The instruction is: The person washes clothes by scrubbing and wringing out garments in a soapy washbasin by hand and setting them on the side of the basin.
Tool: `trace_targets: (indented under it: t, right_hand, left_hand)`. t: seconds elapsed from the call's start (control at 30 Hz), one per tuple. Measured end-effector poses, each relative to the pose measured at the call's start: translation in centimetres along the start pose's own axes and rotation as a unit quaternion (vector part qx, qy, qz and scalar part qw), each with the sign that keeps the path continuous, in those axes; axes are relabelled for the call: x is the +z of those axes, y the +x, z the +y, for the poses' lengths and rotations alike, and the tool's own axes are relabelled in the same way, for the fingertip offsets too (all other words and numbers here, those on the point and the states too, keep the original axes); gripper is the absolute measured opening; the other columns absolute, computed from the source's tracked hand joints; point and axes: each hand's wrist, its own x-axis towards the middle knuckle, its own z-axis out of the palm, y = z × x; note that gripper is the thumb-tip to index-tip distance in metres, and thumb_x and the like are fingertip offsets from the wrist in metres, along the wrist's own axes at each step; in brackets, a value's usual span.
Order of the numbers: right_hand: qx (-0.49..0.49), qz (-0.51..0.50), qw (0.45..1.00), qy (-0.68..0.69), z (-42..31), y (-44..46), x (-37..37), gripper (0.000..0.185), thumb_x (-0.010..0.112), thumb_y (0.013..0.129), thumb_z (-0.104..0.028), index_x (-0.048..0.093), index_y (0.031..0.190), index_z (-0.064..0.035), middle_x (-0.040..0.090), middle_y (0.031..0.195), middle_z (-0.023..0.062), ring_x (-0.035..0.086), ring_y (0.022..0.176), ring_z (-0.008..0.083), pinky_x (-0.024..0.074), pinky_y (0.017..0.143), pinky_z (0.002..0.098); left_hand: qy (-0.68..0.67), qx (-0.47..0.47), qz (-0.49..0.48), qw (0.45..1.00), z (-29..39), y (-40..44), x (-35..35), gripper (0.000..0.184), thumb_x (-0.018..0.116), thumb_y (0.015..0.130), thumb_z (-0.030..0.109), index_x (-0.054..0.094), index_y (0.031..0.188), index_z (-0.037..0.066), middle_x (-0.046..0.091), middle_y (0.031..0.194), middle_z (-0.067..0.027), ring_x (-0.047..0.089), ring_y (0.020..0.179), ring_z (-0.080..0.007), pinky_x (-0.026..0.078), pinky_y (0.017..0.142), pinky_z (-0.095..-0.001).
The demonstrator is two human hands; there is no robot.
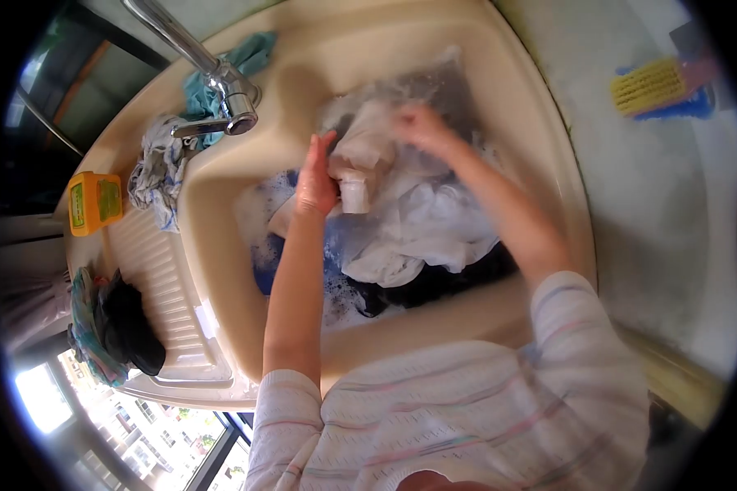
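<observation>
A wet, pale cloth [367, 143] is bunched up in the sink between my two hands. My left hand [315, 182] is open along the cloth's left side, its fingers stretched upward and its palm beside the fabric. At the cloth's upper right is my right hand [422, 127], blurred by motion, with its fingers curled in and closed on the fabric. Below them, a soaked white garment [426, 225] lies over black fabric [458, 282]. Blue fabric [266, 266] shows through suds at the basin's left.
A chrome faucet [237, 106] rises behind the beige sink [549, 155]. On the left are an orange container [96, 202], a patterned cloth [160, 168], a teal cloth [250, 53] and dark clothes [127, 319] beside the ribbed drainboard [160, 282]. At right lies a yellow-bristled brush [651, 86].
</observation>
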Motion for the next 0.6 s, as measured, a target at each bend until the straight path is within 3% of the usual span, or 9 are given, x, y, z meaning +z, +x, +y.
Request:
trace_targets:
  t: [0.03, 0.07, 0.13, 0.3, 0.37, 0.43, 0.5, 0.57, 0.6]
  right_hand:
    - [-0.212, 0.057, 0.960, -0.173, -2.0, -1.2, 2.3, 0.022, 0.066, 0.069, -0.031, 0.062, 0.067, -0.0101, 0.058, 0.073, 0.0090, 0.055, 0.069, 0.0224, 0.0434, 0.057, 0.0368]
    - [-0.259, 0.087, 0.942, -0.193, -3.9, -3.6, 4.9, 0.018, 0.065, 0.067, -0.027, 0.059, 0.066, -0.0097, 0.050, 0.068, 0.0098, 0.054, 0.075, 0.0265, 0.0430, 0.063, 0.0371]
    - [-0.290, 0.102, 0.932, -0.193, -7.5, -8.0, 8.7, 0.019, 0.064, 0.069, -0.027, 0.058, 0.067, -0.0091, 0.052, 0.073, 0.0096, 0.054, 0.075, 0.0269, 0.0431, 0.064, 0.0370]
    - [-0.264, 0.034, 0.942, -0.205, 1.0, -0.8, 12.5, 0.017, 0.062, 0.068, -0.027, 0.058, 0.068, -0.0103, 0.054, 0.071, 0.0074, 0.055, 0.070, 0.0258, 0.0441, 0.061, 0.0364]
    - [-0.318, 0.050, 0.869, -0.376, -2.0, -0.5, 10.3, 0.012, 0.059, 0.068, -0.022, 0.056, 0.064, -0.0110, 0.055, 0.069, 0.0044, 0.056, 0.065, 0.0247, 0.0442, 0.058, 0.0369]
    - [-0.235, 0.059, 0.935, -0.260, -6.2, -5.0, 10.1, 0.015, 0.058, 0.069, -0.023, 0.056, 0.060, -0.0111, 0.055, 0.068, 0.0046, 0.057, 0.066, 0.0229, 0.0452, 0.059, 0.0379]
    - [-0.226, 0.068, 0.954, -0.186, -7.3, -7.4, 10.6, 0.016, 0.057, 0.070, -0.023, 0.057, 0.059, -0.0111, 0.056, 0.067, 0.0054, 0.058, 0.066, 0.0225, 0.0454, 0.059, 0.0385]
    - [-0.293, 0.081, 0.940, -0.156, -7.4, -8.4, 10.8, 0.015, 0.058, 0.070, -0.023, 0.059, 0.061, -0.0111, 0.057, 0.066, 0.0069, 0.058, 0.064, 0.0234, 0.0450, 0.059, 0.0387]
    - [-0.228, 0.087, 0.954, -0.172, -6.7, -7.0, 9.8, 0.015, 0.057, 0.071, -0.024, 0.060, 0.063, -0.0115, 0.058, 0.067, 0.0087, 0.058, 0.064, 0.0248, 0.0451, 0.060, 0.0389]
  left_hand:
    - [0.011, -0.006, -0.004, 1.000, -1.2, 1.2, -0.3, 0.062, 0.038, 0.085, 0.057, 0.042, 0.125, 0.010, 0.049, 0.121, -0.0097, 0.047, 0.110, -0.0249, 0.036, 0.094, -0.0407]
    - [-0.035, -0.025, -0.009, 0.999, -1.8, 1.2, -0.2, 0.056, 0.039, 0.086, 0.053, 0.044, 0.122, 0.010, 0.050, 0.119, -0.0104, 0.047, 0.109, -0.0240, 0.037, 0.092, -0.0393]
    - [-0.260, -0.074, -0.248, 0.930, -4.6, 3.9, -4.8, 0.049, 0.043, 0.086, 0.049, 0.051, 0.115, 0.010, 0.056, 0.106, -0.0086, 0.052, 0.098, -0.0233, 0.041, 0.085, -0.0379]
    - [0.092, 0.082, 0.193, 0.973, -7.2, 0.2, -1.6, 0.032, 0.055, 0.084, 0.024, 0.055, 0.104, -0.001, 0.057, 0.096, -0.0077, 0.056, 0.081, -0.0206, 0.048, 0.071, -0.0314]
    - [0.101, 0.080, 0.156, 0.979, -7.3, 1.3, -3.5, 0.032, 0.058, 0.083, 0.023, 0.055, 0.104, 0.000, 0.057, 0.097, -0.0080, 0.057, 0.082, -0.0210, 0.048, 0.071, -0.0323]
    - [0.056, 0.093, 0.096, 0.989, -7.4, 1.2, -4.7, 0.034, 0.058, 0.082, 0.024, 0.053, 0.105, -0.001, 0.057, 0.098, -0.0083, 0.057, 0.085, -0.0219, 0.048, 0.071, -0.0337]
    - [0.193, 0.350, -0.003, 0.917, -10.3, 4.4, -10.0, 0.035, 0.056, 0.083, 0.025, 0.052, 0.105, -0.002, 0.058, 0.098, -0.0083, 0.057, 0.087, -0.0220, 0.047, 0.071, -0.0334]
    - [0.226, 0.345, -0.010, 0.911, -10.8, 5.1, -10.1, 0.037, 0.055, 0.083, 0.026, 0.052, 0.107, -0.002, 0.058, 0.098, -0.0089, 0.057, 0.088, -0.0213, 0.047, 0.072, -0.0328]
    - [0.195, 0.218, 0.035, 0.956, -8.6, 3.5, -6.7, 0.039, 0.055, 0.083, 0.027, 0.051, 0.108, -0.002, 0.058, 0.099, -0.0094, 0.057, 0.088, -0.0206, 0.047, 0.073, -0.0323]
